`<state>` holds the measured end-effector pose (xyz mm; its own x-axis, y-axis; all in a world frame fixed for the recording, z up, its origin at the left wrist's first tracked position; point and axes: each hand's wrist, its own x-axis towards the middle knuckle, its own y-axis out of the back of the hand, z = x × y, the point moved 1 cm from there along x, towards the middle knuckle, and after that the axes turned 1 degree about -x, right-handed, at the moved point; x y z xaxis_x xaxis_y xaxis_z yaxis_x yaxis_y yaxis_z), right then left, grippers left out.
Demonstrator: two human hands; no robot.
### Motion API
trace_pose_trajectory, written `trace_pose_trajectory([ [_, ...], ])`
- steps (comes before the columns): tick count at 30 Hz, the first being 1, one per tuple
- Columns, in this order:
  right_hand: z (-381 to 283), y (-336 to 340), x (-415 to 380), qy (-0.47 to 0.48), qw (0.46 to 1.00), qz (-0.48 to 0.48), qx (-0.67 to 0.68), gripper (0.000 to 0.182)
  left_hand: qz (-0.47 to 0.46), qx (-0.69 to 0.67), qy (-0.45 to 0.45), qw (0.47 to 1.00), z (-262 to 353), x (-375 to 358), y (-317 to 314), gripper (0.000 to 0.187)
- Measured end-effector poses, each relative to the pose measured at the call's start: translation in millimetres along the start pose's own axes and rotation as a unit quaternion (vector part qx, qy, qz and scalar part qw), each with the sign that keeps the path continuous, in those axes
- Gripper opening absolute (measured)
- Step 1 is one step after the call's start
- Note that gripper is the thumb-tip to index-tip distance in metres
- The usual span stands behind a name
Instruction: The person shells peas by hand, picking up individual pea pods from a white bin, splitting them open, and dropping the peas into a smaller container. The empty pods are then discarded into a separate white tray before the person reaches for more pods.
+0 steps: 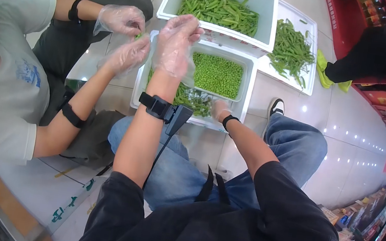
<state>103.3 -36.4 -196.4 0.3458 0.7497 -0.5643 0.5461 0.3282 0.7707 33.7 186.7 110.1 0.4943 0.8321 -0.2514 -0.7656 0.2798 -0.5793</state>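
Note:
My left hand (176,46), in a clear plastic glove, is raised in front of the tall foam box (212,36) of green pea pods (221,12). Its fingers are curled together, and whatever they may hold is hidden. Low at the near side of the lower foam box (246,86), my right hand (220,110) is beside a heap of green pods or shells (193,102). Its fingers are blurred and partly out of sight. In that lower box, a clear plastic tub (240,90) holds shelled green peas (217,75).
On my left, a co-worker in a pale shirt (11,75) holds a small green pod (138,36) between gloved hands. A white foam lid (306,83) with more pods (291,50) lies at the right. Beyond it stands a person in bright yellow-green shoes (322,70). Shelves (370,221) line the right.

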Motion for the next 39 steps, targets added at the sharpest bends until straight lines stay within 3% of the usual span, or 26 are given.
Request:
trace_pose_trajectory([
  [2, -1, -13, 5, 0.013, 1.000, -0.017, -0.006, 0.018, 0.010, 0.028, -0.021, 0.999, 7, -2, -1, 0.031],
  [4, 1, -25, 8, 0.097, 0.994, 0.044, -0.001, 0.024, 0.013, 0.032, -0.020, 0.999, 8, -2, 0, 0.033],
  [12, -27, -15, 9, 0.042, 0.997, 0.062, 0.026, 0.020, 0.016, 0.024, 0.001, 1.000, 7, -6, -8, 0.032],
  [20, -17, -54, 35, 0.014, 0.999, -0.011, -0.031, 0.017, 0.019, 0.053, 0.021, 0.998, 9, -7, -3, 0.037],
  [27, -14, -37, 23, 0.031, 0.999, -0.017, 0.002, 0.019, 0.029, 0.081, 0.042, 0.995, 1, -5, 5, 0.036],
  [31, -8, -45, 23, 0.071, 0.996, 0.053, 0.023, 0.019, 0.020, 0.119, 0.030, 0.992, -6, -10, 0, 0.035],
  [33, -19, -38, 18, 0.032, 0.999, 0.013, 0.005, 0.020, 0.008, 0.080, 0.055, 0.995, -7, -17, -4, 0.034],
  [39, -23, -48, 34, 0.059, 0.998, 0.001, -0.035, 0.021, 0.001, 0.106, 0.045, 0.993, -9, -14, -11, 0.032],
])
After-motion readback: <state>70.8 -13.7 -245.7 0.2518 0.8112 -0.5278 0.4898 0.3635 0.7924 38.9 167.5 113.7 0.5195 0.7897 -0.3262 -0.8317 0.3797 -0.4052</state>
